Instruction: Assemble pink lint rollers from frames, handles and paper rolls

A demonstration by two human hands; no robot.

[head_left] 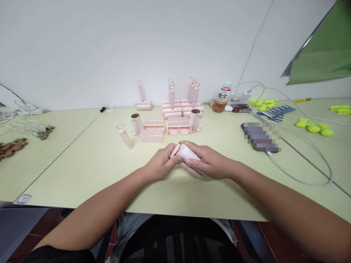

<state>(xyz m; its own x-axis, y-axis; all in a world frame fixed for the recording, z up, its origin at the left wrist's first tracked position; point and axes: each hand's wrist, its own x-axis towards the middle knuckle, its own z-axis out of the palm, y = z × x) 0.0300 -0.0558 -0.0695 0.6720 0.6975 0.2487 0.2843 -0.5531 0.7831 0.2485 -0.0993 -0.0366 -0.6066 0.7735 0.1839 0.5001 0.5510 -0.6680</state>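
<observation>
Near the middle of the table, my left hand (163, 161) is closed on the left end of a white roll (188, 153) with pink end parts. My right hand (210, 160) wraps round the other end of the same roll, thumb on top. A pink strip shows beneath the roll, between the hands; the palms hide the rest. Just beyond stand two open pink boxes (152, 136), with pink pieces inside the right one. Rolls with dark open tops (135, 122) stand upright at either side of the boxes. A pink handle (126, 138) with a heart-shaped loop stands to the left.
Stacked pink rolls (172, 112) and upright handles are by the wall. Right of them are a bottle (222, 98), a phone (259, 138) with a white cable, and yellow-green pieces (314, 127). Brown pieces (13, 147) lie far left.
</observation>
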